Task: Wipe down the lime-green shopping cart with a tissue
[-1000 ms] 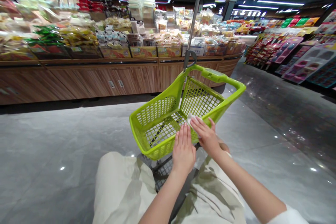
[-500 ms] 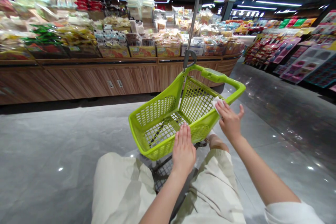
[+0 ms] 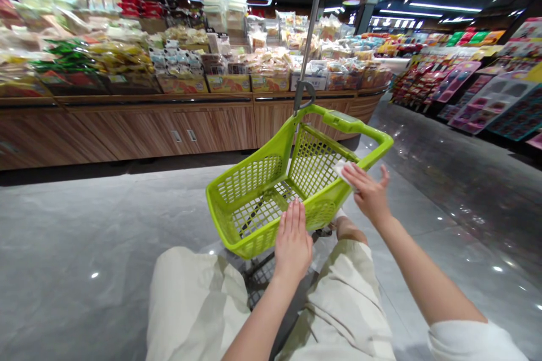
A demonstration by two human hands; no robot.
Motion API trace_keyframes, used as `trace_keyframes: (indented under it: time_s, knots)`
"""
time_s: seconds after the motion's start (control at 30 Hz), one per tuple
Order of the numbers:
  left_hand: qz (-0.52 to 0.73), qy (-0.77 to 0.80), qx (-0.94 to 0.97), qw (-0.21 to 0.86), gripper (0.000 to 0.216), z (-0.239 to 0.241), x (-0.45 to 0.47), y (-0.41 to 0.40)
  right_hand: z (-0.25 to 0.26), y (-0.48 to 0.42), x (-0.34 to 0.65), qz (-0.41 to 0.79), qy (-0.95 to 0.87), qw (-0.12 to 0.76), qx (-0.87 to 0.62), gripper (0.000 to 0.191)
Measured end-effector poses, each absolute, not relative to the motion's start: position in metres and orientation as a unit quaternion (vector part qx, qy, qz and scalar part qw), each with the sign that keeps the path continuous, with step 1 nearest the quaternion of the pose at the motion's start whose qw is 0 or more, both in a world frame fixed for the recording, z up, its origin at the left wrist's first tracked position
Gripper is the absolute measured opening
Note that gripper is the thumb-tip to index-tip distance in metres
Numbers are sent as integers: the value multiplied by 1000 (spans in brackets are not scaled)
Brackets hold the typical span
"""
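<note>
A lime-green shopping cart (image 3: 249,248) with a lattice basket stands in front of my knees, its handle (image 3: 379,149) up at the right. Flat against the basket's near rim lies my left hand (image 3: 293,242), fingers stretched out and holding nothing. My right hand (image 3: 370,194) presses a white wipe (image 3: 345,172) onto the near rim below the handle. Its fingers lie over the wipe, which partly hides it, and the thumb sticks up. A grey pole (image 3: 313,22) rises from the far corner of the cart.
Beyond the cart runs a wooden display counter (image 3: 148,130) piled with packaged foods. More racks of packaged goods (image 3: 495,96) stand at the right. Glossy grey floor tiles (image 3: 84,237) surround the cart, and my legs (image 3: 199,299) flank its lower frame.
My right hand has slid the wipe slightly left along the rim. The left hand still rests on the near side; the whole view has shifted a little.
</note>
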State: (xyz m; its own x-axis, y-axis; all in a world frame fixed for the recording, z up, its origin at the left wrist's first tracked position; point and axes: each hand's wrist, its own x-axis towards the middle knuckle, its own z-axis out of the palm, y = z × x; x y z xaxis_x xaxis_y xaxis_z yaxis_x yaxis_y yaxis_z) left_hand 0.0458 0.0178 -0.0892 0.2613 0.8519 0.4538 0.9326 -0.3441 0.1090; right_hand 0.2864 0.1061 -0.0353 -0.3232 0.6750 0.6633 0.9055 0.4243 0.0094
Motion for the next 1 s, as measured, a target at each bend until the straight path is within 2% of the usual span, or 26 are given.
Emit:
trace_keyframes:
  time_s: [0.13, 0.37, 0.53, 0.63, 0.73, 0.83, 1.0]
  knots:
    - [-230, -570, -784, 87, 72, -89, 50, 16, -36, 109, 284, -227, -725, 333, -558, 62]
    - [-217, -577, -783, 82, 72, -86, 50, 14, -70, 55, 184, -106, -830, 297, -461, 78]
    - [-210, -575, -786, 87, 70, -87, 44, 14, -49, 80, 248, -143, -828, 266, -473, 76]
    - [-214, -574, -785, 86, 70, -88, 44, 14, -34, 104, 292, -215, -761, 304, -530, 66]
    - [-221, -574, -784, 84, 70, -88, 46, 14, -37, 106, 285, -233, -714, 340, -567, 61]
    - [-229, -574, -782, 87, 68, -87, 47, 14, -54, 84, 235, -190, -748, 335, -540, 67]
    - [-227, -572, -784, 89, 66, -85, 41, 14, -65, 55, 189, -101, -857, 268, -429, 81]
